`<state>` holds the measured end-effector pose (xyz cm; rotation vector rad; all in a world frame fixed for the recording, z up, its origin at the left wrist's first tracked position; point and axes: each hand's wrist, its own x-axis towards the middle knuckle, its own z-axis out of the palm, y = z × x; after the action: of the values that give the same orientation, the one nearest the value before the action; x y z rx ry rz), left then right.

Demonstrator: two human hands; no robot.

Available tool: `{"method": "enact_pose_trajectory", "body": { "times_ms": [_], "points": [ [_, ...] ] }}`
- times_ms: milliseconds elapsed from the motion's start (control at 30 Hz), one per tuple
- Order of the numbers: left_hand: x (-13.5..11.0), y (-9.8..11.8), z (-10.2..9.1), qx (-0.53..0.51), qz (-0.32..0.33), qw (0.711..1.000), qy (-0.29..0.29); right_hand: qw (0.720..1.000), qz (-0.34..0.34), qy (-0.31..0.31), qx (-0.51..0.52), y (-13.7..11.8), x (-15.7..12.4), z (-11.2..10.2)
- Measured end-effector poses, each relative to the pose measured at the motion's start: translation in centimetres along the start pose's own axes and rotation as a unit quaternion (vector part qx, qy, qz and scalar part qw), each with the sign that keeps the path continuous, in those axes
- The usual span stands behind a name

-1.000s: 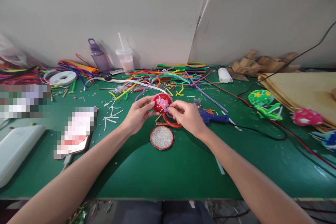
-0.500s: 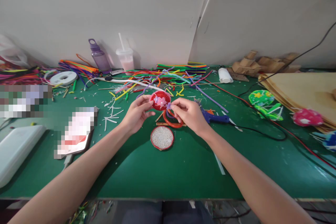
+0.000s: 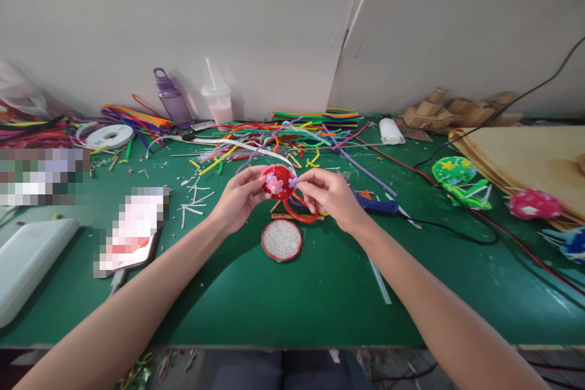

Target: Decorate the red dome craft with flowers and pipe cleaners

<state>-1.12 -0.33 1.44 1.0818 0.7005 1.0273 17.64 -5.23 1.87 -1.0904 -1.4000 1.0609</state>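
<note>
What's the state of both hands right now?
Left hand: closed, holding the red disc by its edge.
Right hand: closed, pinching a small purple flower at the disc's edge.

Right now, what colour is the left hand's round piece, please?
The round piece is mainly red, shown best in the head view.

purple see-through bottle with loop cap [image 3: 177, 106], standing near grey wall panel [image 3: 183, 12]. clear lidded cup of pink drink [image 3: 221, 111] just right of it, white straw [image 3: 211, 73] sticking up. flat white round spool [image 3: 122, 134] farther left. white rounded slab [image 3: 36, 262] at left edge, phone with pixelated screen [image 3: 134, 225] beside it. brown folded cardboard pieces [image 3: 427, 117] back right, tan sheet stack [image 3: 516, 152] in front.
</note>
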Motion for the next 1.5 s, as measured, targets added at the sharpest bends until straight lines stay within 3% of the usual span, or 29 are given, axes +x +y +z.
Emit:
{"method": "enact_pose_trajectory", "body": {
  "times_ms": [167, 300, 367, 467, 633, 700, 967, 1133, 1333, 1500],
  "points": [
    [-0.1, 0.0, 0.0, 0.004, -0.004, 1.000, -0.009, 0.999, 0.001, -0.010, -0.035, -0.2, -0.1, 0.1],
    [-0.1, 0.0, -0.1, 0.008, -0.003, 1.000, 0.006, 0.988, -0.077, 0.046, -0.128, -0.2, -0.3, 0.0],
    [0.0, 0.0, -0.1, 0.008, -0.004, 1.000, 0.013, 0.966, -0.136, 0.100, -0.197, -0.1, -0.4, -0.2],
    [0.0, 0.0, -0.1, 0.005, -0.007, 1.000, 0.016, 0.910, -0.223, 0.146, -0.318, 0.2, -0.6, -0.4],
    [-0.1, -0.2, 0.0, 0.005, -0.010, 1.000, 0.010, 0.833, -0.311, 0.072, -0.452, 0.6, -0.9, 0.0],
    [-0.1, -0.2, 0.0, 0.006, -0.009, 1.000, 0.008, 0.820, -0.325, 0.058, -0.468, 0.6, -0.9, 0.1],
    [-0.1, -0.1, 0.1, 0.011, -0.015, 1.000, 0.009, 0.871, -0.284, 0.087, -0.391, 0.6, -0.5, 0.1],
    [-0.1, 0.0, 0.1, 0.009, -0.015, 1.000, 0.004, 0.869, -0.293, 0.073, -0.391, 0.9, -0.7, 0.1],
    [-0.2, -0.1, 0.2, 0.004, -0.022, 1.000, -0.001, 0.857, -0.307, 0.124, -0.396, 0.9, -0.7, 0.0],
    [-0.1, -0.2, 0.2, -0.003, -0.030, 1.000, -0.001, 0.837, -0.330, 0.095, -0.426, 1.0, -0.8, -0.1]
  ]
}}
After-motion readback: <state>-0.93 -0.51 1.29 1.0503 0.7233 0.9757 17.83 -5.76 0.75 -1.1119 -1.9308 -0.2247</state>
